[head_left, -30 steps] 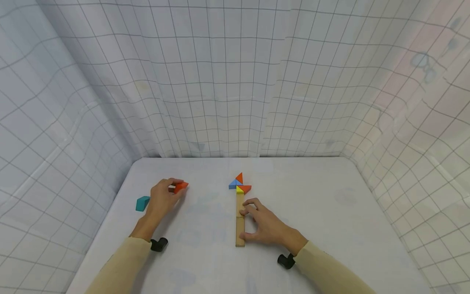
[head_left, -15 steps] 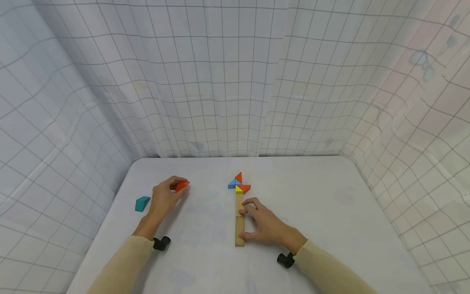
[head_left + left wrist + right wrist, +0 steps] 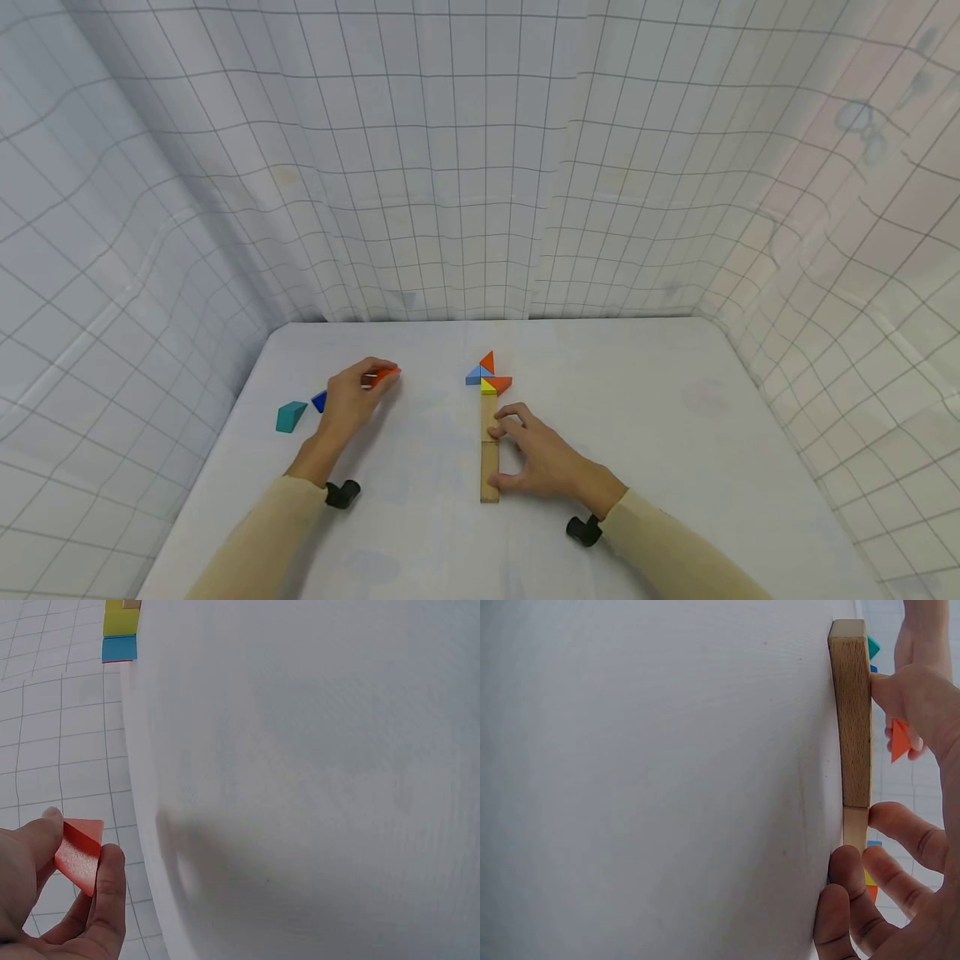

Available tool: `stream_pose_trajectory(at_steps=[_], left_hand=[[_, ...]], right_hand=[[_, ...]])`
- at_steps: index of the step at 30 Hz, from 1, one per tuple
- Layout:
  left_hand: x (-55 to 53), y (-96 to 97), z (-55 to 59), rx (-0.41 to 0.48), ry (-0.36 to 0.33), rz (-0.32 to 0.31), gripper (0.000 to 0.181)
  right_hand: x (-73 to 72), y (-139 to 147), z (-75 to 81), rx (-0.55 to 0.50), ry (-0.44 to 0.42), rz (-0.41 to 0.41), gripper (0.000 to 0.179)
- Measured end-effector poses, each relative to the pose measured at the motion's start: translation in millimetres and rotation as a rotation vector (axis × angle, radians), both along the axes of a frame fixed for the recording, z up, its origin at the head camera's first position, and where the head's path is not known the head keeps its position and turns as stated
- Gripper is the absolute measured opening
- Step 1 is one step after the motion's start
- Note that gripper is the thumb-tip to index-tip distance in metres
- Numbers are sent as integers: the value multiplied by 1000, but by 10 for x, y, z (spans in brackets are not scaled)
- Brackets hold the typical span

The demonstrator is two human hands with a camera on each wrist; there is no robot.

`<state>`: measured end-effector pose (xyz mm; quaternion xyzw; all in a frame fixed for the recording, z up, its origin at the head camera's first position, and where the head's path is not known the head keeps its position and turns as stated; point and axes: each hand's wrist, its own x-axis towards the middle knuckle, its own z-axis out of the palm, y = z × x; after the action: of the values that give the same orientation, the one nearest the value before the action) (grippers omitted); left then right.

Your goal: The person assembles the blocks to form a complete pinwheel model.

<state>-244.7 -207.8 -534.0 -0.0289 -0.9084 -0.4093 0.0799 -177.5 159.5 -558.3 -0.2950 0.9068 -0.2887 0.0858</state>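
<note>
Grid-lined white curtain (image 3: pixel 480 167) walls in a white desk (image 3: pixel 637 433). Over its left half, toward the far edge, an orange block (image 3: pixel 81 855) is pinched between the thumb and fingers of the left hand (image 3: pixel 351 402). Nearer the desk's left edge lie a blue block (image 3: pixel 319 401) (partly covered by that hand) and a teal block (image 3: pixel 290 417). Mid-desk, two wooden blocks (image 3: pixel 490 475) lie end to end; the right hand (image 3: pixel 553 460) touches their right side, fingers spread and loosely bent. At their far end sit a yellow triangle (image 3: pixel 488 387), light-blue pieces (image 3: pixel 475 377) and two orange triangles (image 3: pixel 503 383).
</note>
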Motion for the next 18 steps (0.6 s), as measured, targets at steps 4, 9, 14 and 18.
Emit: stream_pose_trajectory(at_steps=[4,9,14,18], left_hand=[[-25,43,-18,8,-3,-14,26],[-46,103,-26,-12,13,-33,24],[-63,191,-10,-54,36,-32,27],[-90,258,-10,-58,28,-35,33]], right_hand=[[0,-6,6,-1,3,1,59],[3,-8,15,1,-1,1,61],[12,-7,21,1,-3,-1,63],[16,-11,25,0,5,0,63]])
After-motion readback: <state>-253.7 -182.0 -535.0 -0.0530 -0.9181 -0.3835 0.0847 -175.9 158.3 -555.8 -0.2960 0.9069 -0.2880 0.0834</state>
